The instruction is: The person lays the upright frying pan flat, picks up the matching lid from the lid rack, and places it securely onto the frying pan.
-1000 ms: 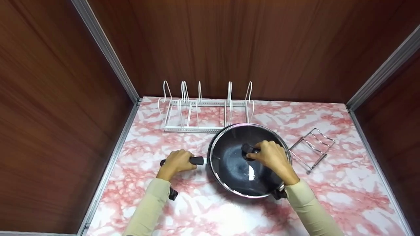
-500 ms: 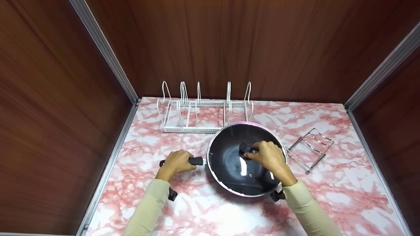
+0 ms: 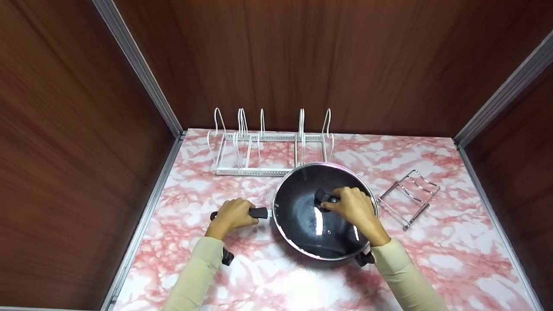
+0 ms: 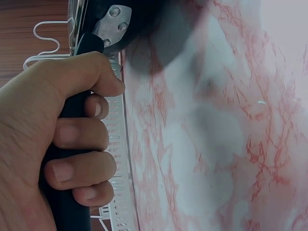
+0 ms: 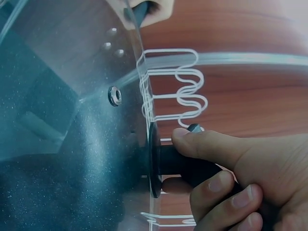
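Observation:
A dark wok (image 4: pixel 144 21) stands on the table under a round glass lid (image 3: pixel 298 216) with a shiny metal rim. My left hand (image 3: pixel 234 213) grips the wok's long black handle (image 3: pixel 258 212), its fingers curled round it in the left wrist view. At the lid's centre my right hand (image 3: pixel 355 208) holds the black lid handle (image 3: pixel 325 197), thumb on one side and fingers curled on the other. A short black side handle (image 3: pixel 364 258) juts out at the wok's lower right, below my right wrist. The lid lies over the wok's mouth.
Behind the wok, a white wire pan rack (image 3: pixel 255 172) with upright loops stands near the back wall. To the right lies a small chrome wire rack (image 3: pixel 410 198). Brown wooden panels (image 3: pixel 281 65) enclose the red-and-white marbled tabletop (image 3: pixel 181 268).
The lid, in my right hand, has shifted slightly left over the wok, and the reflections on its glass have changed. My left hand keeps its grip in the same place.

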A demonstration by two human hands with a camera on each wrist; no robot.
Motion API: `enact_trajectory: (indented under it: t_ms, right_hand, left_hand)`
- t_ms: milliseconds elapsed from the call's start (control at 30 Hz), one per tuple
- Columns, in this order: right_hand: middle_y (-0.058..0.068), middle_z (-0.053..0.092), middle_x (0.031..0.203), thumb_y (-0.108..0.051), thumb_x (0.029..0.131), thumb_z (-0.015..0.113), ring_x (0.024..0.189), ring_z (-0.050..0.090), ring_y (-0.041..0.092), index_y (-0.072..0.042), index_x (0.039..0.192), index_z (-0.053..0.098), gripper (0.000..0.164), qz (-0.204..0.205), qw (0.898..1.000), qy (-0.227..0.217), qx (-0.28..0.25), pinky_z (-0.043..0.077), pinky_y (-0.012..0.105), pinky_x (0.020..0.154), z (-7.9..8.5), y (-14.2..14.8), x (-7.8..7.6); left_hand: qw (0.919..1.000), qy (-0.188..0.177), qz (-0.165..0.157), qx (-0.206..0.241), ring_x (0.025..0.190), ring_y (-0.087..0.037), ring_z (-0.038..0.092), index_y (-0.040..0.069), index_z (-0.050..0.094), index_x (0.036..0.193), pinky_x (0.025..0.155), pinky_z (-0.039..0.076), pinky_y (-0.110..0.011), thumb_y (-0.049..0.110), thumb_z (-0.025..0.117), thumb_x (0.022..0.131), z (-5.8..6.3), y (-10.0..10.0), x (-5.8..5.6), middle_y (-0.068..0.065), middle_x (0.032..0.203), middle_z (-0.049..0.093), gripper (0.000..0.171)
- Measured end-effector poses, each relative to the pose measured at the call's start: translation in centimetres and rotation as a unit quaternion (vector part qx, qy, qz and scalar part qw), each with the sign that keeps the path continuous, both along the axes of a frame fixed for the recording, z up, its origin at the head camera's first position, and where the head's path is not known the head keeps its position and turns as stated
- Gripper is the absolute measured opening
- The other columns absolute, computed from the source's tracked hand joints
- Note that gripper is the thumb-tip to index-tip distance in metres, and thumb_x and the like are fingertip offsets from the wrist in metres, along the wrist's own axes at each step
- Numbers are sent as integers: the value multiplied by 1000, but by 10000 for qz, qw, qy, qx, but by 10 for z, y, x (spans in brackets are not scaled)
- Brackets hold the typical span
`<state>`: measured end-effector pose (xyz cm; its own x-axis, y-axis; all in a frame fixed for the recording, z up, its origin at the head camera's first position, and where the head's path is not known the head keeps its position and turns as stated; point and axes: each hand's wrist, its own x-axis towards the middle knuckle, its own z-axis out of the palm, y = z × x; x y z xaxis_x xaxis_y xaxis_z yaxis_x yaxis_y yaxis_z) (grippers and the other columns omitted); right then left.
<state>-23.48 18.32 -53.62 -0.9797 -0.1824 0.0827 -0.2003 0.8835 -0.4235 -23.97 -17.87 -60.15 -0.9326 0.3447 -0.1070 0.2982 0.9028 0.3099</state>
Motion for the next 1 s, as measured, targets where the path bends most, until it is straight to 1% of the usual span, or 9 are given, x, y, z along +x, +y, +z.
enact_trajectory:
  t_ms: [167, 267, 433, 600, 700, 833, 933, 1000]
  right_hand:
    - [6, 71, 75, -46, 80, 91, 64, 61, 25, -19, 97, 84, 33, -14, 10000, 32, -55, 42, 42, 50, -1, 0, 0]
    - [6, 72, 77, -48, 79, 91, 65, 62, 25, -19, 98, 84, 34, -39, 9999, 65, -74, 43, 42, 51, -1, 0, -1]
    - [6, 73, 76, -49, 79, 91, 65, 64, 26, -20, 95, 84, 34, -51, 9999, 109, -22, 44, 43, 51, -1, 0, 0]
    - [4, 68, 72, -49, 79, 91, 64, 63, 27, -20, 89, 81, 33, -9, 9998, 176, 12, 43, 43, 50, -1, -1, 2]
    - [3, 67, 72, -48, 82, 89, 64, 62, 26, -18, 88, 80, 32, 61, 9997, 240, -24, 43, 44, 51, 0, 0, 1]
    - [3, 69, 76, -42, 89, 86, 67, 61, 26, -14, 91, 80, 28, 265, 9991, 302, -160, 47, 47, 57, 3, 2, 0]
    - [5, 75, 83, -35, 91, 85, 72, 65, 26, -11, 94, 81, 25, 473, 9981, 323, -226, 52, 50, 65, 5, 5, 0]
    - [7, 78, 88, -32, 91, 85, 73, 67, 26, -9, 96, 81, 24, 567, 9976, 312, -233, 54, 50, 68, 7, 8, -1]
  left_hand:
    - [10000, 11, 25, -79, 73, -22, 59, 18, 76, 84, 74, 52, -46, 41, 83, 80, 0, 0, 0, -1, 81, 70, 25]
    - [10000, 13, 38, -65, 73, -22, 60, 18, 75, 82, 74, 52, -46, 41, 84, 80, 0, 0, 0, -1, 80, 70, 24]
    - [10000, -25, 63, -16, 71, -22, 60, 19, 73, 77, 74, 52, -46, 39, 83, 79, 1, 1, 0, -1, 78, 70, 23]
    - [9999, -1, 102, 0, 71, -23, 61, 19, 74, 78, 72, 51, -47, 39, 83, 78, 2, 1, 0, -1, 78, 70, 22]
    - [9999, -6, 118, 10, 73, -24, 62, 19, 74, 79, 72, 51, -48, 39, 83, 78, 2, 1, 0, -1, 79, 70, 22]
    - [9999, -48, 113, -7, 77, -26, 64, 18, 75, 81, 73, 52, -48, 39, 82, 78, 4, 2, 0, -3, 81, 71, 22]
    - [9999, -64, 86, -18, 78, -26, 65, 18, 75, 84, 73, 52, -47, 38, 82, 79, 4, 1, 1, -4, 83, 71, 22]
    - [10000, -52, 54, -13, 78, -27, 65, 18, 75, 84, 73, 52, -47, 37, 81, 79, 5, 1, 1, -5, 83, 72, 21]
